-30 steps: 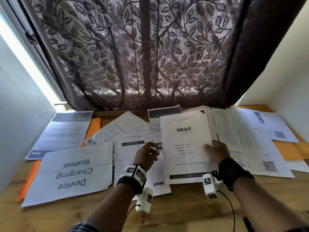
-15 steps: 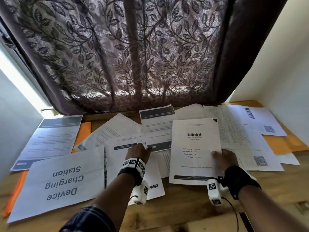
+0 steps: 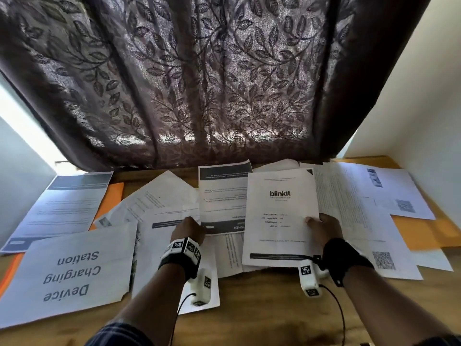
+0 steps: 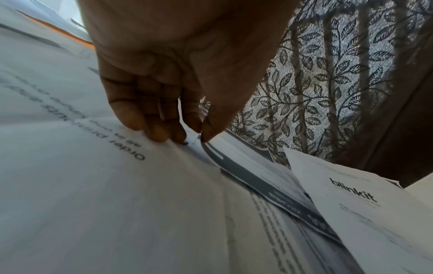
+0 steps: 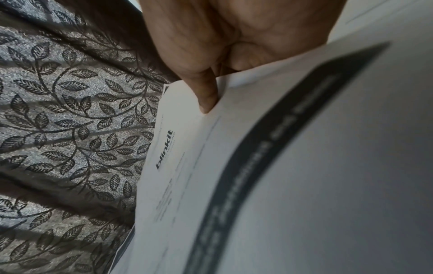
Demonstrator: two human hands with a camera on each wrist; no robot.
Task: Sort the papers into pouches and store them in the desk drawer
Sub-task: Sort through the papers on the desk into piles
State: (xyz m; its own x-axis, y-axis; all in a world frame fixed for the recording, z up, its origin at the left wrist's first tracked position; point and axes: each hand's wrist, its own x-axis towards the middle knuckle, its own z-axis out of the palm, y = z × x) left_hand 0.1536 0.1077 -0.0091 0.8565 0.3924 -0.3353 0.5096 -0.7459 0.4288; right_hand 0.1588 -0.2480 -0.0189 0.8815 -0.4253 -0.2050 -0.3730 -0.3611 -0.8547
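Matt paper sheets (image 3: 282,216) on grained wooden desk (image 3: 262,308).

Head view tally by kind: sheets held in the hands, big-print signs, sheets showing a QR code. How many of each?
Held sheets: 2, blinkit sheet in right hand, dark-banded sheet in left hand
Big-print signs: 1, Device Charging Station sign
QR sheets: 2, far QR sheet, near QR sheet
Total: 5

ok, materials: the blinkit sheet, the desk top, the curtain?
blinkit sheet: thin matte printer paper; it bows where the right hand pinches its edge.
Desk top: looks like wood, brown grain with a soft sheen; could be veneer or laminate.
Curtain: woven fabric with a leaf pattern; light shows through.
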